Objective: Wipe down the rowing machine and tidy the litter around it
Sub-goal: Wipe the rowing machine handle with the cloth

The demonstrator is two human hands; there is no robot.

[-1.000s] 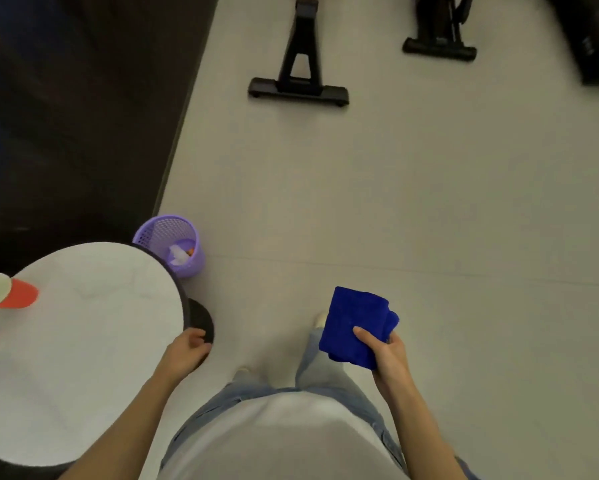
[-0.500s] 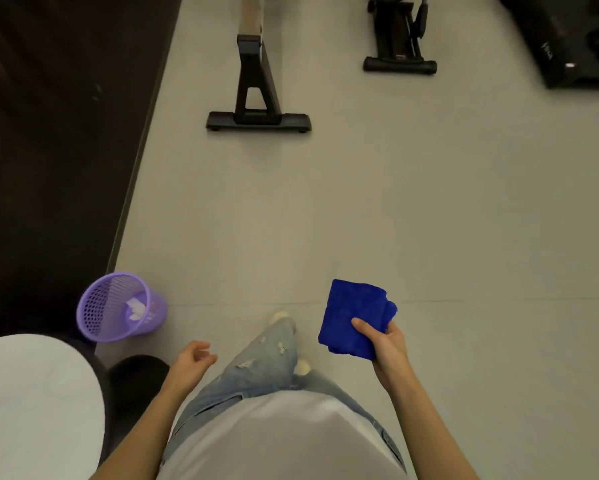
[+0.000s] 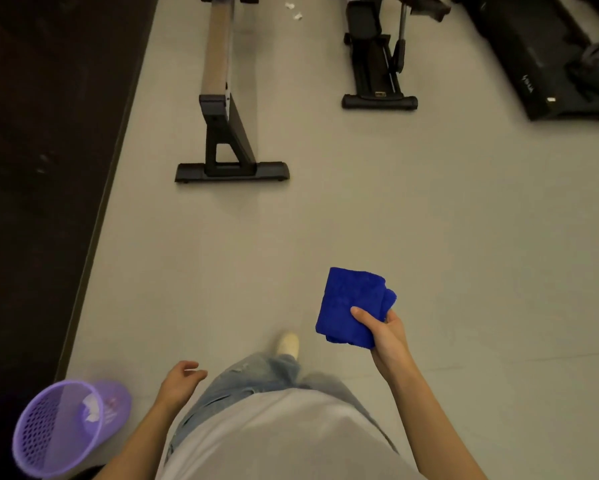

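A folded blue cloth is held at waist height in my right hand, thumb on top. My left hand hangs by my hip with fingers loosely curled and nothing in it. Ahead on the grey floor stands the rowing machine, its long rail running away from me and its black rear foot nearest. Small white scraps of litter lie on the floor to the right of the rail, far ahead. A purple mesh bin with some paper inside sits at the lower left.
A second black exercise machine stands to the right of the rower, and a dark treadmill base lies at the far right. A dark wall runs along the left. Grey floor stretches between me and the rower.
I have walked forward: the rower and other machines have come closer, the purple bin has slid to the lower left, and the white round table has left the view. My left hand came off that table.
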